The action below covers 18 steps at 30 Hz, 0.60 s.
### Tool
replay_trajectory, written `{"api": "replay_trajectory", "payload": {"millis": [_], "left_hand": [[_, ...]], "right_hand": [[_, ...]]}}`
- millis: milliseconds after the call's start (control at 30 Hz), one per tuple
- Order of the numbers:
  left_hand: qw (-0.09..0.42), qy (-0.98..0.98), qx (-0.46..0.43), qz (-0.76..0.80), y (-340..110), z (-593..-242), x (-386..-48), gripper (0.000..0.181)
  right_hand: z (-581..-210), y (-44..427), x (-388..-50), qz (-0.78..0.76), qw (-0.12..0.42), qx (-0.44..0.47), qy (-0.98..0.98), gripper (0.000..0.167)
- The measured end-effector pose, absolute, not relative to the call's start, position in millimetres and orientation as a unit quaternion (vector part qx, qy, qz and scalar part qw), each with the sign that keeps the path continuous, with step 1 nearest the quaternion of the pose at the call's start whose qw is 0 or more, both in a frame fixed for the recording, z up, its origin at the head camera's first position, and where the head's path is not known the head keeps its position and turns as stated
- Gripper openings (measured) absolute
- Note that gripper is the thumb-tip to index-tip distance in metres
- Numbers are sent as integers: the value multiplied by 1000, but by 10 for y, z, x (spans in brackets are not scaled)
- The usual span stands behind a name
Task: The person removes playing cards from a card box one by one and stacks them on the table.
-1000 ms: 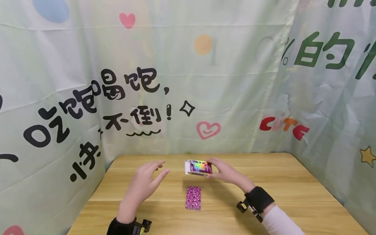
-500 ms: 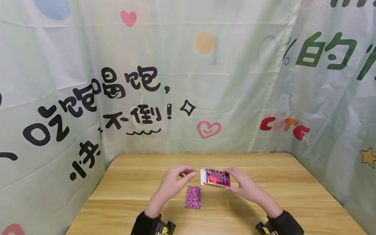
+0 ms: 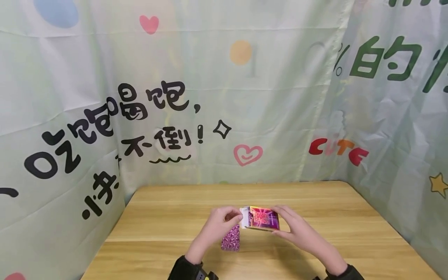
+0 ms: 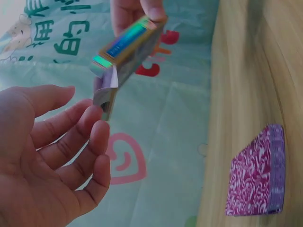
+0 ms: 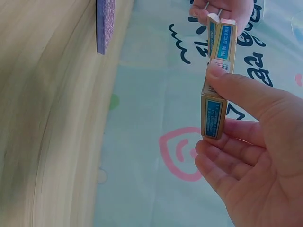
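In the head view the right hand (image 3: 297, 229) grips a shiny purple and gold card box (image 3: 264, 218) by its right end, above the table. The box's white end flap stands open at its left, and the left hand (image 3: 218, 227) is right at that flap. The left wrist view has the left hand (image 4: 66, 151) with curved fingers, fingertips at the flap of the box (image 4: 132, 45); the thumb stands apart. A stack of purple patterned cards (image 3: 231, 239) lies on the table below, partly covered by the left hand.
A wooden table (image 3: 168, 217) lies under the hands. A printed cloth (image 3: 280, 116) hangs behind the table and along both its sides.
The right hand has brought the box rightward and nearer the wearer. The left hand has moved right to the flap, over part of the card stack.
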<state>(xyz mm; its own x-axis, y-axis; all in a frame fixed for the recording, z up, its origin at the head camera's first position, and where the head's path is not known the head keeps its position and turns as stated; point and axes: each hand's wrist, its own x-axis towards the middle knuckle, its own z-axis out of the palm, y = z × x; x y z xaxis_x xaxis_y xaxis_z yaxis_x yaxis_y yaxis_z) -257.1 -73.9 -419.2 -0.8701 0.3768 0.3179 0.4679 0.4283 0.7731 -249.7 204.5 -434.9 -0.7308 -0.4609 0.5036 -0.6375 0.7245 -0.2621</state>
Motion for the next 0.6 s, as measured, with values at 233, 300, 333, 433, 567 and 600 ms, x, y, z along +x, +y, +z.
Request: {"api": "replay_trajectory", "payload": {"millis": [233, 300, 333, 433, 567, 600], "left_hand": [[49, -853, -238, -461, -718, -4245, -2576, 15], [47, -854, -240, -459, -703, -4264, -2577, 19], [44, -854, -241, -458, -691, -4273, -2577, 21], [31, -856, -235, -459, -656, -4304, -2576, 27], [24, -859, -223, -460, -628, -4328, -2568, 29], [25, -859, -221, -460, -623, -4332, -2567, 29]], "right_hand": [[-4310, 2044, -2421, 201, 204, 301, -910, 65], [-4306, 2030, -2410, 200, 210, 302, -908, 65], [-4307, 2025, -2405, 200, 213, 303, -907, 65], [-4308, 2010, -2389, 196, 220, 309, -904, 66], [-4313, 1989, -2382, 191, 225, 318, -901, 66], [-4315, 1985, -2382, 189, 226, 319, -901, 66]]}}
